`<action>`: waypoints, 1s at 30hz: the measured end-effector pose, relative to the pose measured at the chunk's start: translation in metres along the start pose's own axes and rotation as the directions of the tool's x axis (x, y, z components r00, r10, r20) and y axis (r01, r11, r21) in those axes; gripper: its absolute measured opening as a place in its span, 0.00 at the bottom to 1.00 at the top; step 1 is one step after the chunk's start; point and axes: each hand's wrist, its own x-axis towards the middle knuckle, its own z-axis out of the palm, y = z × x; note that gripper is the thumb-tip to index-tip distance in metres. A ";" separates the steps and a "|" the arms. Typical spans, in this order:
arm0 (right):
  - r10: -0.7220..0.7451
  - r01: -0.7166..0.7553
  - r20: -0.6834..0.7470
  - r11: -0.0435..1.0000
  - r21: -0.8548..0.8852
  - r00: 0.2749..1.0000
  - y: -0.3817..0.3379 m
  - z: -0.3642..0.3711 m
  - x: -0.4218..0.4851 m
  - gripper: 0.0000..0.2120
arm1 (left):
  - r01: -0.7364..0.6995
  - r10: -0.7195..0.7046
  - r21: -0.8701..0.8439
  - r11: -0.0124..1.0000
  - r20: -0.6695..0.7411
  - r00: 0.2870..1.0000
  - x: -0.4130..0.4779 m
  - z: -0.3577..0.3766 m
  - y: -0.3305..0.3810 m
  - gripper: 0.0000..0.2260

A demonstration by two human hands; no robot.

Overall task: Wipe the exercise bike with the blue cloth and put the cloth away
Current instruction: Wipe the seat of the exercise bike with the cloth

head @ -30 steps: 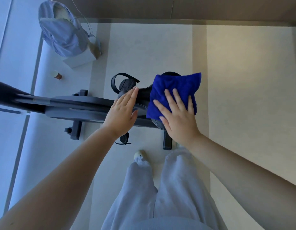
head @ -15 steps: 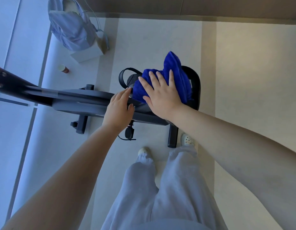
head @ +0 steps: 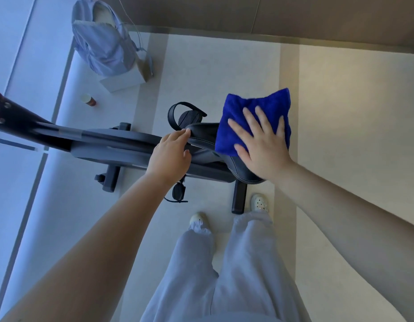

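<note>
Two bare hands work at the exercise bike [head: 122, 145] seen from above: the right hand [head: 261, 145] lies flat, fingers [head: 250, 122] spread wide, pressing the blue cloth [head: 238, 117] onto the rear of the black saddle [head: 208, 133], so the cloth sits directly under the palm and fingers and juts past them toward the far side. The left hand [head: 171, 154] rests with fingers loosely curved over the saddle's narrow nose, holding nothing else. The cloth is a plush, folded, roughly square pad, the saddle smooth and stitched along its edge, the bike's frame matte dark grey above a pale floor [head: 224, 66].
</note>
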 end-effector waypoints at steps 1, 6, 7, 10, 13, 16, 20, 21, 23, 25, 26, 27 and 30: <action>0.059 -0.059 0.003 0.998 0.018 0.998 -0.001 -0.002 0.020 0.25 | 0.000 0.000 0.009 1.000 0.007 1.000 0.001 -0.001 -0.001 0.24; 0.242 -0.244 0.116 0.970 -0.002 0.963 -0.013 -0.012 0.081 0.22 | 0.019 -0.021 0.046 0.999 0.052 0.998 -0.001 -0.002 0.001 0.26; 0.231 -0.233 0.092 0.972 0.007 0.968 -0.013 -0.008 0.078 0.21 | 0.021 -0.024 0.048 0.999 0.058 0.998 -0.002 -0.002 0.000 0.26; 0.185 -0.184 -0.011 0.980 0.072 0.983 -0.008 -0.002 0.056 0.20 | 0.014 -0.018 0.049 0.999 0.074 0.997 -0.002 -0.003 -0.002 0.27; 0.234 -0.227 -0.092 0.970 0.086 0.968 -0.024 0.003 0.018 0.21 | 0.010 -0.013 0.040 0.999 0.081 0.997 -0.002 -0.004 -0.003 0.26; 0.270 -0.266 -0.092 0.962 0.055 0.959 -0.045 0.012 -0.032 0.23 | 0.028 -0.030 0.027 0.999 0.072 0.997 -0.003 -0.002 -0.001 0.27; 0.282 -0.281 -0.063 0.959 0.035 0.957 -0.054 0.018 -0.057 0.25 | 0.029 -0.030 0.008 1.000 0.067 0.997 -0.003 0.002 -0.001 0.27; 0.275 -0.272 -0.069 0.961 0.046 0.959 -0.054 0.016 -0.059 0.25 | 0.030 -0.031 0.003 1.000 0.064 0.998 -0.003 0.002 -0.001 0.27; 0.274 -0.258 -0.132 0.958 0.126 0.953 -0.052 0.010 -0.060 0.23 | 0.031 -0.031 -0.007 0.999 0.057 0.998 -0.003 0.003 -0.001 0.27; 0.331 -0.274 -0.231 0.930 0.244 0.915 -0.045 0.002 -0.056 0.19 | 0.027 -0.027 -0.012 1.000 0.053 0.998 -0.004 0.003 -0.001 0.27; 0.368 -0.298 -0.259 0.915 0.272 0.893 -0.042 -0.001 -0.050 0.18 | 0.025 -0.024 -0.014 1.000 0.049 0.999 -0.003 0.003 -0.001 0.27; 0.396 -0.333 -0.252 0.907 0.257 0.883 -0.041 -0.003 -0.042 0.20 | 0.023 -0.022 -0.018 1.000 0.044 0.999 -0.003 0.003 -0.001 0.26; 0.413 -0.408 -0.073 0.910 0.070 0.908 -0.045 0.002 -0.012 0.36 | 0.016 -0.015 -0.035 0.999 0.031 0.999 -0.002 0.003 -0.002 0.26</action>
